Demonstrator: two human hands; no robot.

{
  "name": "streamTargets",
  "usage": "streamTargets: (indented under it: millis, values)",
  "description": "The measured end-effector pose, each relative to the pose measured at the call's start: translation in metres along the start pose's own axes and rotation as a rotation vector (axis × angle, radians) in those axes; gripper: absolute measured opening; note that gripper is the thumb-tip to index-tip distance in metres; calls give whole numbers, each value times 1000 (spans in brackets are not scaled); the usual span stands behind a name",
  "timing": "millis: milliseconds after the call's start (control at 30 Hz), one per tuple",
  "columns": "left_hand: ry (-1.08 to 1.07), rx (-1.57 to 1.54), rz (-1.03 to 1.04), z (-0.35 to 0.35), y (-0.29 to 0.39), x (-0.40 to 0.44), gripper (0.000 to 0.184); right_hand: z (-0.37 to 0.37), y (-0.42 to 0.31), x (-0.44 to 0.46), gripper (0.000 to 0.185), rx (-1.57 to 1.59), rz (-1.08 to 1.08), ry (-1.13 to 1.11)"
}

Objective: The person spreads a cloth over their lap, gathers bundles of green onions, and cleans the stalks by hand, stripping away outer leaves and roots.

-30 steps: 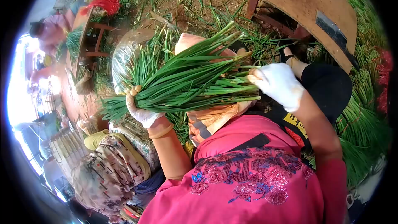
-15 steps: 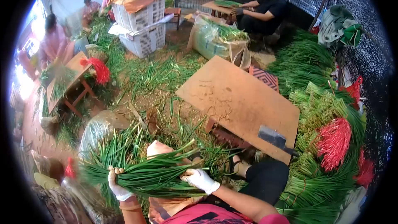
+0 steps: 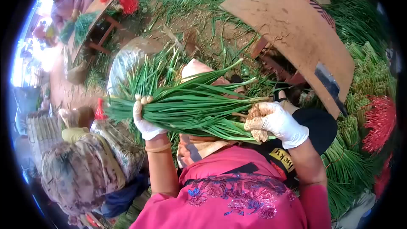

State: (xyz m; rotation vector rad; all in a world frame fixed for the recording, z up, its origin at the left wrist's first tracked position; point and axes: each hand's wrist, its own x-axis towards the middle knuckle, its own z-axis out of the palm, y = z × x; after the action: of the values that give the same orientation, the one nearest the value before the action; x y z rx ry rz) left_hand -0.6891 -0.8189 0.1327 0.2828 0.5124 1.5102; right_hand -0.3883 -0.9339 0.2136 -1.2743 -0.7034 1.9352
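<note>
"Above the lap, what do you see between the 2 gloved hands?"

"1 thick bundle of long green stalks (image 3: 195, 112), lying sideways in front of the pink shirt (image 3: 237, 186), leaf tips toward the left, paler stem ends toward the right."

"And the left hand (image 3: 148, 123)?"

"Its fingers are wrapped over the leafy part and clamped on it, fingertips showing along the upper edge. A tan band (image 3: 158, 147) circles the wrist below the white glove."

"The right hand (image 3: 277, 123)?"

"At the stem ends. Its fingers are curled in together, the glove stained brown at the tips. Whether they pinch any stem, I cannot tell."

"What lies around?"

"Just beyond the bundle, a loose heap of greens (image 3: 144, 75) beside a clear plastic bag (image 3: 122, 61). Farther off to the right, a low wooden table (image 3: 292, 25) with a dark flat blade (image 3: 327, 80) near its edge. Past that table, stacked greens (image 3: 352, 174), with a bunch of red strands (image 3: 380, 123) on them."

"Anyone else?"

"1 co-worker (image 3: 65, 0), at the upper left, leaning by a small table (image 3: 76, 52) that bears more greens (image 3: 82, 27) and, at its far end, a red clump (image 3: 126, 3). That person's hands are too small to make out."
</note>
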Motion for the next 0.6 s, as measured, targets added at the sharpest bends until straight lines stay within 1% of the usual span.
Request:
streamTargets:
  millis: [33, 67, 100, 167, 200, 267, 300, 333, 367, 400, 433, 467, 500, 533, 567, 600]
  values:
    - [-20, -6, -24, 23, -5, -2, 14, 0, -15, 5, 11, -64, 43, -8]
    - [-112, 40, -31, 29, -9, -5, 15, 3, -18, 8, 10, -76, 3, -87]
    - [-135, 113, -14, 32, -13, -9, 17, 11, -21, 9, 10, -46, 17, -70]
    - [-103, 153, 12, 45, -18, -13, 17, 25, -56, -5, 11, -20, 2, -12]
    - [-72, 155, 26, 49, -19, -14, 17, 28, -71, -19, 14, 93, -90, 46]
    - [-53, 102, 36, 32, -13, -4, 13, 17, -76, -29, 20, 334, -330, 302]
    - [-26, 61, 32, 28, -9, 1, 10, 1, -71, -26, 23, 462, -474, 504]
    - [115, 81, 68, 26, -4, 4, 5, -18, -65, -23, 27, 587, -614, 709]
    - [189, 172, 28, 28, 4, 8, 5, -39, -63, -23, 29, 372, -610, 736]
    - [290, 195, 16, 23, 10, 15, 8, -61, -60, -23, 31, 161, -609, 772]
    - [387, 216, 6, 14, 17, 25, 10, -82, -60, -24, 31, -367, -448, 592]
    - [375, 315, -23, -4, 25, 38, 13, -99, -35, -7, 32, -687, -267, 784]
    - [421, 239, -4, -19, 27, 44, 22, -137, 9, 5, 40, -1635, -456, 876]
    - [422, 235, 7, -26, 25, 45, 21, -127, 21, 14, 51, -1526, 33, 761]
    - [427, 232, 22, -30, 23, 44, 21, -156, 67, 32, 57, -1556, -266, 629]
    - [461, 212, 71, -30, 16, 43, 19, -133, 76, 48, 55, -1303, -205, 648]
